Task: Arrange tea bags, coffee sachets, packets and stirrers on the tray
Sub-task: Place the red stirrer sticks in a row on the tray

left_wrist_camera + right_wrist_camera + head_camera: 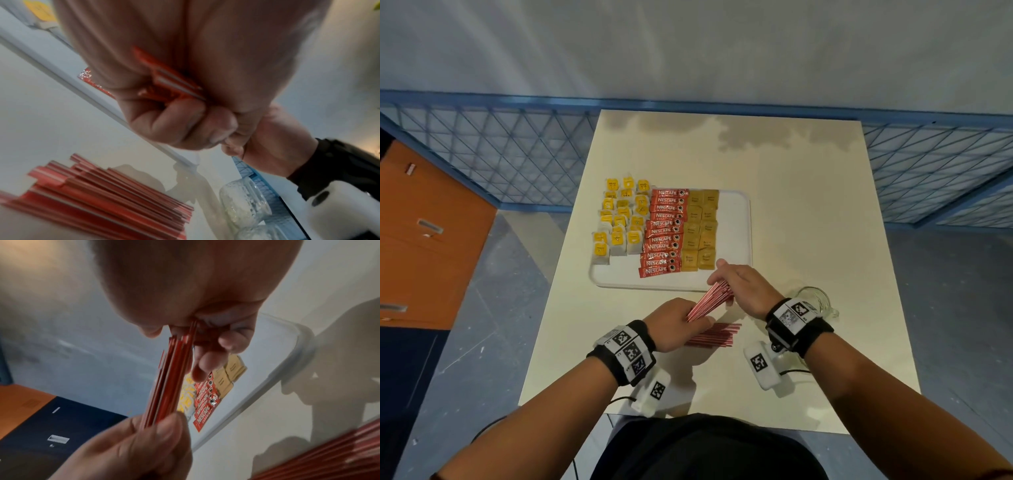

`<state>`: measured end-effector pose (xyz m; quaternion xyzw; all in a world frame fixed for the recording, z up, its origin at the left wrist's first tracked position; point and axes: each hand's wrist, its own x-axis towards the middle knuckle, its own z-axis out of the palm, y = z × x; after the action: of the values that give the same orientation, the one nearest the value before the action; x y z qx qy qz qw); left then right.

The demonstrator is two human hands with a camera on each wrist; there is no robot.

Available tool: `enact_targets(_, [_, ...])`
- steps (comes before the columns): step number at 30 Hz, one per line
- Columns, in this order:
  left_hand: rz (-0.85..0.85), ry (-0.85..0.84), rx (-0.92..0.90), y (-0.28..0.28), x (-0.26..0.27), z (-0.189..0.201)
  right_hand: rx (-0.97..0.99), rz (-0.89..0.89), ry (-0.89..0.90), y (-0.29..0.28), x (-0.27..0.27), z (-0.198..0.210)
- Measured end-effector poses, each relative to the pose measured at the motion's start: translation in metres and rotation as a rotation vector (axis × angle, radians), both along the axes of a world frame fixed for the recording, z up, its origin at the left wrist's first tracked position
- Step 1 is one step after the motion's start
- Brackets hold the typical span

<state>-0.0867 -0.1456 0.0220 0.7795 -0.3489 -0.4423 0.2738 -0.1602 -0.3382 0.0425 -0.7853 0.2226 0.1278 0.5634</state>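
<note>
head view: left hand [677, 323] and right hand [742, 286] each pinched an end of a bundle of thin red plastic stirrers [709, 300] above the cream table [808, 212], just short of the white rectangular tray [736, 236], left wrist view: fingers [164, 120] curled round the bundle, right wrist view: fingertips [207, 366] closed on its upper end

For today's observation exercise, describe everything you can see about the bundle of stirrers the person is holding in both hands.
The bundle of stirrers is a tight sheaf of thin, straight, red sticks with pale edges, glossy like plastic. It is held clear above the table, slanting from near-left to far-right, just in front of the tray. The left hand grips its near end, the right hand pinches its far end. A loose pile of stirrers lies on the table beneath it, apart.
</note>
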Motion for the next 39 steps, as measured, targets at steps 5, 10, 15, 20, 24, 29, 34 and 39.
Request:
enact_targets(5, [0.046,0.103,0.014,-0.007,-0.003,0.013,-0.034,0.04,-0.027,0.016,0.0,-0.006])
enact_targets(10, [0.07,0.118,0.093,-0.008,-0.002,0.018,-0.101,0.11,-0.07,0.019,-0.005,-0.01])
enact_targets(15, [0.089,0.165,0.065,-0.009,-0.005,0.022,-0.068,0.083,-0.06,0.02,-0.006,-0.007])
enact_targets(20, [0.08,0.268,-0.008,-0.006,0.001,0.024,-0.092,0.048,-0.034,0.012,-0.002,-0.006])
enact_targets(24, [0.272,0.455,-0.091,0.003,0.008,0.027,-0.103,-0.056,-0.057,0.0,0.001,-0.001])
enact_targets(29, [0.655,0.434,-0.17,-0.008,0.007,0.03,-0.072,-0.219,-0.091,0.003,0.001,0.006])
enact_targets(34, [0.726,0.069,-0.136,-0.025,0.0,0.035,-0.064,-0.28,-0.111,0.018,0.005,0.005])
enact_targets(39, [0.75,-0.107,-0.206,-0.028,0.0,0.024,-0.025,-0.317,-0.109,0.024,0.005,0.009])
